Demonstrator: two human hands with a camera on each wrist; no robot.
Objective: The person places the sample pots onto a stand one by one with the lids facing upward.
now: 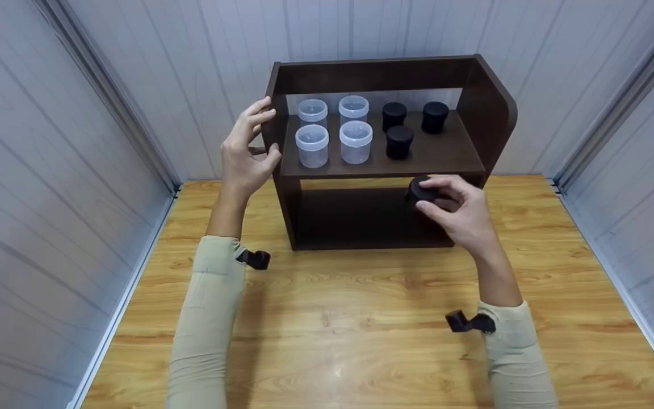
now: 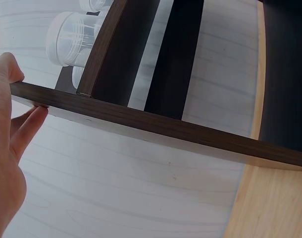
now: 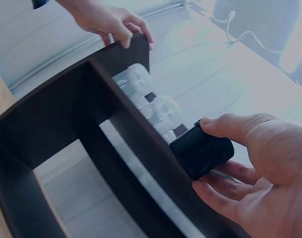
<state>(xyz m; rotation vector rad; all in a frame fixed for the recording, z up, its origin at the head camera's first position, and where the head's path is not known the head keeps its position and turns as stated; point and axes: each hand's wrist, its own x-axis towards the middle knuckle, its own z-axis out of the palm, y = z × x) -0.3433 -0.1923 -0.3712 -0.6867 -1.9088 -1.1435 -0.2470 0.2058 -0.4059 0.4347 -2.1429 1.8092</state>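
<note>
A dark brown two-tier shelf (image 1: 440, 158) stands on the wood-grain surface. My left hand (image 1: 246, 153) grips the front edge of its left side panel (image 2: 156, 126), thumb on one face and fingers on the other. With thumb and fingers my right hand (image 1: 463, 213) holds a small black jar (image 3: 203, 151) in front of the upper board's front edge, toward the right. Several clear plastic jars (image 1: 312, 146) sit in two rows on the left of the upper board. Three black jars (image 1: 399, 142) stand to the right of them, two at the back and one in front.
Below the upper board is the lower compartment (image 1: 355, 218), dark inside. The wood-grain surface (image 1: 327, 318) spreads out before the shelf. Pale panelled walls (image 1: 54, 187) enclose the left, right and back. A white cable (image 3: 250, 33) shows in the right wrist view.
</note>
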